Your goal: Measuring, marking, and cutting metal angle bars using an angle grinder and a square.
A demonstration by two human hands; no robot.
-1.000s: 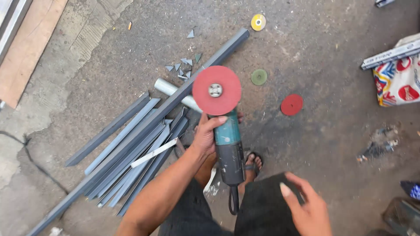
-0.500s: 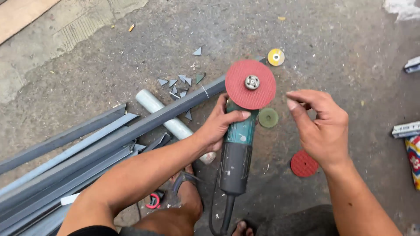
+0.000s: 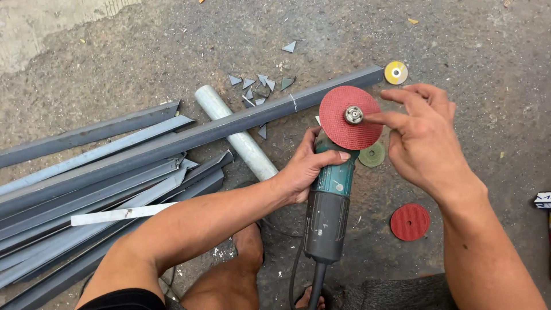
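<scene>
The left hand (image 3: 307, 166) is wrapped tight around the neck of the grinder (image 3: 330, 201), which lies over the concrete floor (image 3: 470, 34). The right hand (image 3: 422, 135) is open, fingers spread, its index fingertip touching the nut (image 3: 353, 115) at the centre of the red disc (image 3: 350, 117). Loose discs (image 3: 410, 221) lie nearby, with grey steel bars (image 3: 115, 172) off to the left.

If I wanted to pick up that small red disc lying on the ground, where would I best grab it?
The small red disc lies flat on the concrete with bare ground around it, so probably by its rim, from straight above: work a fingertip under one edge, then pinch across the thin edge. Its centre hole looks too small for a finger.
</scene>
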